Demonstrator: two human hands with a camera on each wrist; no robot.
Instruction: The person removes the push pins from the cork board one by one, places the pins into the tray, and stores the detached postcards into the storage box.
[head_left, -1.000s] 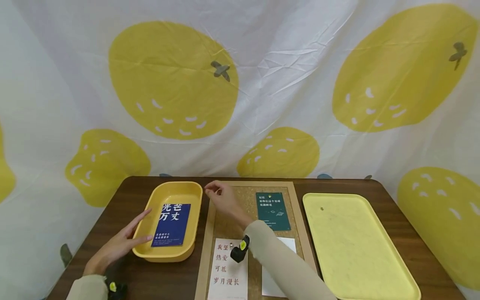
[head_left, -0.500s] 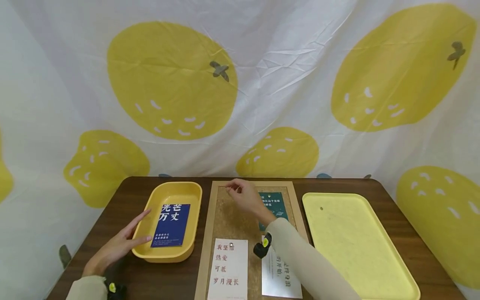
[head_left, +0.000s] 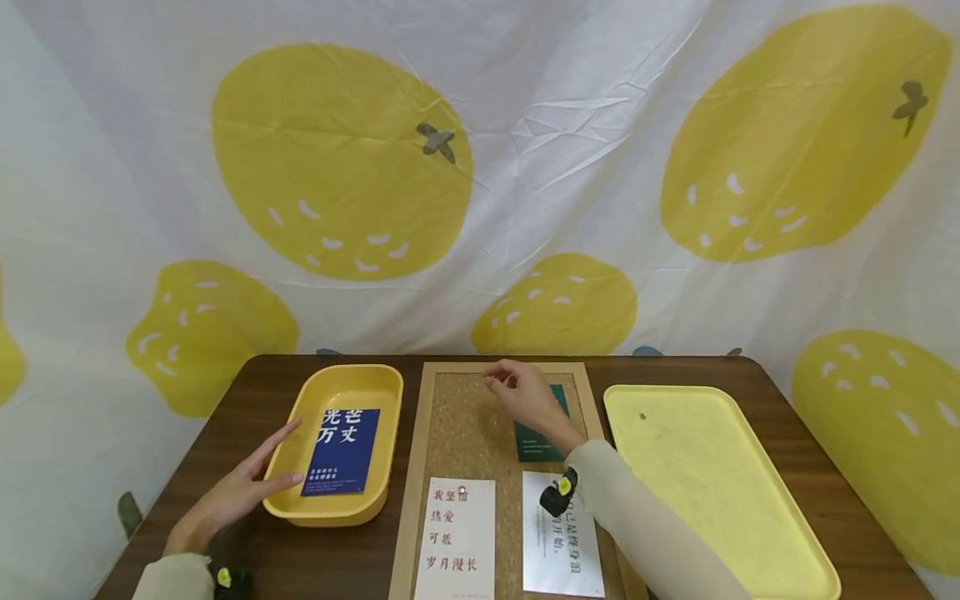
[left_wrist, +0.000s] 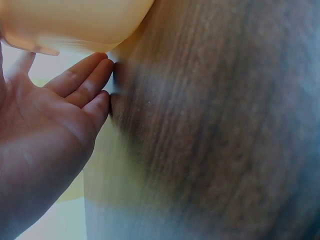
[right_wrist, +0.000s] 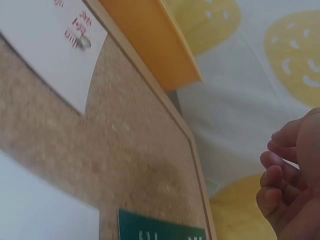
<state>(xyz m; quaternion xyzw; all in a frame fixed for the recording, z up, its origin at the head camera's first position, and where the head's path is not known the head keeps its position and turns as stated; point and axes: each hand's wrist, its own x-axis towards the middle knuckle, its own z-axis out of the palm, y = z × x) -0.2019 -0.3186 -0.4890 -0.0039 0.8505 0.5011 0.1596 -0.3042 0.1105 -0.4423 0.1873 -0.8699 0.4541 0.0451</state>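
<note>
My left hand [head_left: 228, 500] rests at the near left side of a deep yellow plastic tub [head_left: 322, 510], thumb and index finger spread along its rim. In the left wrist view its other fingers [left_wrist: 82, 80] extend loosely beneath the tub's side. Inside the tub lies a blue card [head_left: 342, 454] with white characters. Over the far part of a framed corkboard [head_left: 461, 417] hangs my right hand [head_left: 521, 396], fingers curled and thumb and index tips close together. I cannot tell whether something small is between them. Below it is a dark green card [head_left: 540, 446], partly covered by the hand.
A white card with red characters [head_left: 457, 542] is fixed to the corkboard by a pushpin [head_left: 462, 490]. Beside it lies a white card with dark characters [head_left: 555, 533]. To the right stands a shallow pale yellow tray [head_left: 720, 500] holding one small pin [head_left: 642, 417].
My right hand has moved right, from beside the tub's far right rim to over the corkboard, and now covers much of the green card. The left hand has stayed at the tub.
</note>
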